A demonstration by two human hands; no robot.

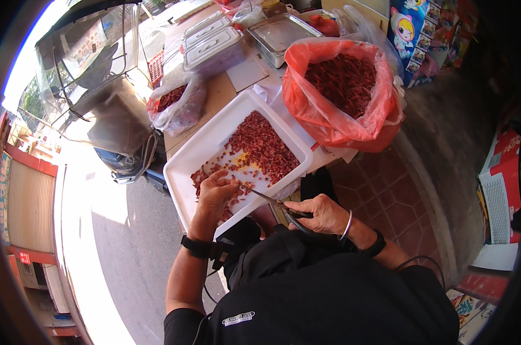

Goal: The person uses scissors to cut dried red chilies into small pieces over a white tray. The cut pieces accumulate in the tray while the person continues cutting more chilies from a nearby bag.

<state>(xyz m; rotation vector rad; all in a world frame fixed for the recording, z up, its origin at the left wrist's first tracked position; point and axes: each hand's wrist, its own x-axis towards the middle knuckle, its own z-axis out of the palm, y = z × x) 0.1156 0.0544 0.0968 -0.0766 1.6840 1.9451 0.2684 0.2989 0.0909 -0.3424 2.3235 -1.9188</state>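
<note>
My left hand [217,192] is over the near left part of a white plastic tray [191,148], its fingers pinched around a dried red chili mostly hidden by them. Scissors [265,197] with dark handles are gripped in my right hand [318,213] at the tray's near edge. Their blades point left, the tips beside my left fingertips. Cut chili pieces [265,144] are heaped along the tray's far right side, with yellow seeds [243,160] scattered beside them. Longer uncut chilies [199,177] lie at the left, partly behind my left hand.
A red plastic bag [303,116] full of dried chilies stands right of the tray. A smaller clear bag [187,108] of chilies sits at the left. Lidded containers [213,49] and a metal tray [282,32] stand behind. A vehicle [118,125] is parked left of the table.
</note>
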